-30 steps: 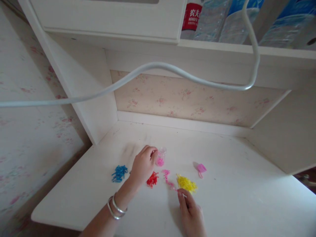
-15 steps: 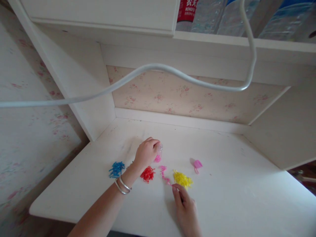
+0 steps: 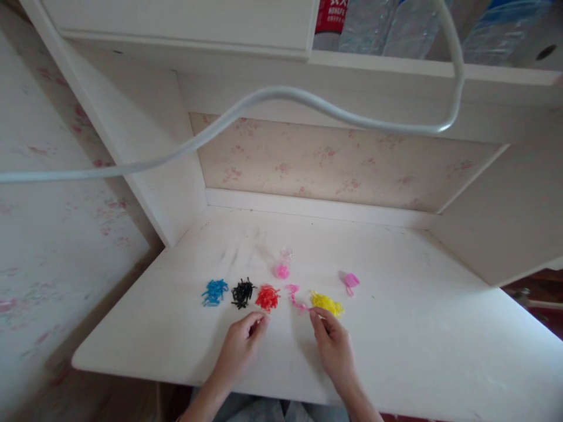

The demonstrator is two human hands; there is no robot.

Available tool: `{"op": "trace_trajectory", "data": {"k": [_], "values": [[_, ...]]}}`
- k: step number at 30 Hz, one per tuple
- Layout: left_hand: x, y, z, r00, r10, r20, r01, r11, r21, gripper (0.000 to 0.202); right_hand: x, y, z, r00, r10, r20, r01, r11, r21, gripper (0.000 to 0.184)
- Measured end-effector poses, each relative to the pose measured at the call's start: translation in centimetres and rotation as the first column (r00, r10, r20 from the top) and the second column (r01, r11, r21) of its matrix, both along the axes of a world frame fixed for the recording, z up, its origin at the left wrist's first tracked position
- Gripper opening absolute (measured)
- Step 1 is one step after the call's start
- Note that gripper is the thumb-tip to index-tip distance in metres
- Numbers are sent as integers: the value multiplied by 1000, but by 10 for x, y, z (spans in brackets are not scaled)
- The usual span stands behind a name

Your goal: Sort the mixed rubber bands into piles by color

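Note:
Small piles of tiny bands lie in a row on the white desk [image 3: 396, 340]: blue [image 3: 214, 291], black [image 3: 242, 292], red [image 3: 267, 297], a thin pink trail [image 3: 295, 297] and yellow [image 3: 326, 303]. Behind them stands a small clear jar [image 3: 283, 263] with pink bands inside. A pink lid [image 3: 350, 281] lies to the right. My left hand [image 3: 240, 348] rests just in front of the red pile, fingers curled with nothing visible in them. My right hand [image 3: 334, 347] pinches at the near end of the pink trail beside the yellow pile.
A white cable [image 3: 281, 97] hangs across the view above the desk. Water bottles [image 3: 373, 23] stand on the shelf overhead. White side panels close in the desk at left and right, with floral wallpaper [image 3: 329, 161] behind.
My left hand has let go of the clear jar and drawn back toward me, uncovering the black pile. My right hand stays at the pink trail.

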State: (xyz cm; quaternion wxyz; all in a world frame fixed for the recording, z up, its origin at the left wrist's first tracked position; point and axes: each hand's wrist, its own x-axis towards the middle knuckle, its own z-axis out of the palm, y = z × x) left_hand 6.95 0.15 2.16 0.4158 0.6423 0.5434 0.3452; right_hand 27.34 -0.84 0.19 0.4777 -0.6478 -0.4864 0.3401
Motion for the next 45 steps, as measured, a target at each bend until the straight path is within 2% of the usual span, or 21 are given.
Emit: {"op": "trace_trajectory", "data": {"k": [2, 4, 9, 12, 16, 20, 24, 33, 36, 40, 45], "values": [[-9, -5, -11, 998, 56, 26, -55, 998, -22, 36, -4, 14, 16, 998, 3, -60, -1, 1000, 27, 45], [-15, -5, -16, 996, 69, 59, -67, 997, -39, 37, -8, 32, 36, 996, 19, -91, -14, 998, 56, 45], [-16, -3, -11, 989, 79, 125, -71, 995, -64, 39, -18, 76, 82, 1000, -22, -8, 22, 992, 122, 43], [-15, -5, -8, 992, 50, 114, -43, 997, -63, 40, -22, 90, 95, 991, -32, 131, 15, 991, 133, 43], [-14, -6, -9, 993, 43, 109, -37, 998, -52, 40, -26, 100, 100, 940, -25, 340, -18, 993, 121, 38], [-15, -4, -10, 992, 39, 116, -35, 998, -44, 39, -30, 106, 96, 877, -34, 480, -30, 992, 126, 31], [-14, -4, -8, 992, 41, 117, -36, 998, -42, 37, -33, 108, 91, 853, -46, 520, -37, 988, 147, 29], [-14, -5, -8, 994, 36, 100, -34, 999, -26, 36, -25, 94, 79, 903, -100, 417, 28, 984, 174, 41], [-14, -4, -8, 994, 31, 103, -29, 999, -29, 37, -17, 76, 64, 910, -104, 401, 52, 989, 139, 43], [-14, -5, -6, 997, 15, 79, -13, 1000, -29, 37, -12, 37, 34, 897, -43, 441, 36, 999, 24, 43], [-12, -4, -3, 999, -20, 38, 21, 1000, -2, 32, -15, 4, 4, 785, 0, 620, 100, 987, -127, 41]]}}
